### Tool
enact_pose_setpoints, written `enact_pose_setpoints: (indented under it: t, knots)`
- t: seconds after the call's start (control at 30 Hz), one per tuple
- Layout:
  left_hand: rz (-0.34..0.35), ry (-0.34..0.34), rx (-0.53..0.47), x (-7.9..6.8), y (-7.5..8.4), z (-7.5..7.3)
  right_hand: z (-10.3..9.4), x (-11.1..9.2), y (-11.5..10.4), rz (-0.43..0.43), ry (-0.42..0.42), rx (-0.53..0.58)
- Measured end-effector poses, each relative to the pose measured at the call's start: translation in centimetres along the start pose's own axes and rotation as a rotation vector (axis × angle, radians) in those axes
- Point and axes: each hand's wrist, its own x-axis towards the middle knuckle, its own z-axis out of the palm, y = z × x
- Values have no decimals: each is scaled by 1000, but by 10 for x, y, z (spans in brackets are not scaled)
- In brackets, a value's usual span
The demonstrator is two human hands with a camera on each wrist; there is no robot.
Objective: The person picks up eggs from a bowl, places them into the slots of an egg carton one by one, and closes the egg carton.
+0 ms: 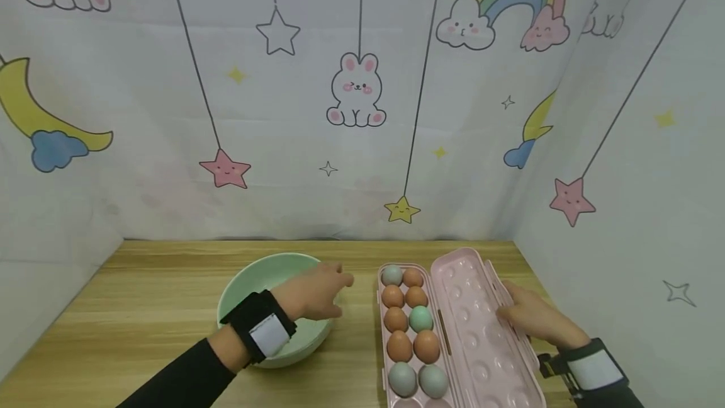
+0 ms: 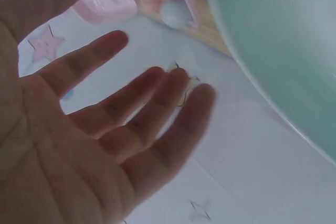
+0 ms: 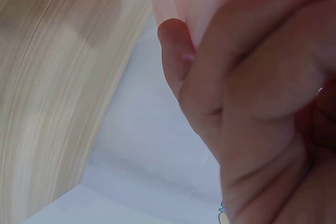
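A pink plastic egg carton [image 1: 382,332] lies unfolded on the right half of the table, its dimpled lid [image 1: 478,332] swung to the right. Two rows of brown, grey-blue and green eggs [image 1: 399,346] sit in its cups. My right hand [image 1: 535,315] grips the lid's outer edge between thumb and fingers; in the right wrist view, curled fingers [image 3: 210,77] wrap the pink plastic. Over the right side of a pale green bowl [image 1: 240,285], my left hand [image 1: 317,291] hovers with nothing in it. The left wrist view shows its fingers [image 2: 173,135] spread and slightly bent beside the bowl.
Wood-grain tabletop [image 1: 141,307] runs under everything. A white cloth backdrop [image 1: 283,143] with printed rabbits, stars and a rainbow rises behind the table and along both sides. The bowl stands left of the carton, with a strip of table between them.
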Motion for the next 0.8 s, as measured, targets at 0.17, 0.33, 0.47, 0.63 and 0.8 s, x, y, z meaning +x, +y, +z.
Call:
enact_pose_setpoints:
  t: [0.17, 0.33, 0.47, 0.63, 0.8]
  knots:
    - [-169, -74, -80, -19, -36, -7, -2, 0, -2, -25, 3, -11]
    - [-293, -145, -79, -31, -67, -5, -2, -1, -2, -29, -2, -16]
    - [-396, -209, -87, -33, -82, -1, -2, -1, -2, -5, -4, 0]
    - [-483, -264, -91, -36, -92, 0, 0, 0, -3, -6, 7, 20]
    - [-497, -286, -59, -36, -94, 3, -1, -1, -3, -23, 20, -4]
